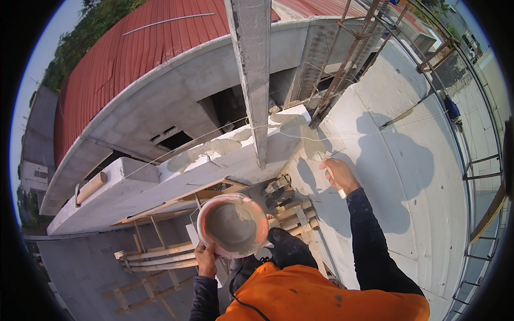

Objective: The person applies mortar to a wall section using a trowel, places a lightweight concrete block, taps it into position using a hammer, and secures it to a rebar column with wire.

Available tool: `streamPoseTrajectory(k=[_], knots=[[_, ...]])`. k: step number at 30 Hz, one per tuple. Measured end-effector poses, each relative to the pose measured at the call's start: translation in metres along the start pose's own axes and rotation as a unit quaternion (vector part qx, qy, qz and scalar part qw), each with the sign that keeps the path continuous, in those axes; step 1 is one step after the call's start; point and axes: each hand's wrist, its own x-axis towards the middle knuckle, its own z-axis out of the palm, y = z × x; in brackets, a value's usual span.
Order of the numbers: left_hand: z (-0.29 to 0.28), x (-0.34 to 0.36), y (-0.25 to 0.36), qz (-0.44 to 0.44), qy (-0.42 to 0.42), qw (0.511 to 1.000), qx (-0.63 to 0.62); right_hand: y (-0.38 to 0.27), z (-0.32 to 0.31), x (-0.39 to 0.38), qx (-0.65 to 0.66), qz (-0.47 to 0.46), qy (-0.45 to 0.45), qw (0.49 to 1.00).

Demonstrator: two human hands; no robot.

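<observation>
My left hand (206,259) grips the rim of a round, pinkish-orange bucket (201,218), held in front of my body. Grey wet mortar (231,227) fills part of it. Out ahead on the right, my right hand (340,175) is closed round the pale handle of a brush (342,193). Its head, pale and partly hidden by the fingers, is at the white block wall (364,214), beside a damp grey smear (313,143). Whether the head touches the wall, I cannot tell.
A grey upright post (251,69) stands ahead, with thin string crossing by it. A low block wall (214,174) carries mortar patches. Rusty rebar (342,64) rises at its corner; more steel bars line the right. Wooden scaffold poles (160,254) lie below. A red roof (134,51) lies beyond.
</observation>
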Motion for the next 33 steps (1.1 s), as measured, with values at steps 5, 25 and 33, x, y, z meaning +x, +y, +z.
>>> streamPoseTrajectory(k=[5,25,33], knots=[[-0.005,0.005,-0.003,-0.007,-0.024,1.0,0.019,-0.038,0.023,0.033,0.052,-0.035,-0.025,0.998],[-0.019,-0.009,-0.012,-0.017,0.009,1.0,0.005,-0.079,0.0,0.032,-0.242,-0.015,-0.078,0.967],[-0.011,0.008,-0.007,-0.008,-0.009,1.0,-0.016,-0.038,-0.017,0.041,-0.081,-0.019,-0.01,0.996]])
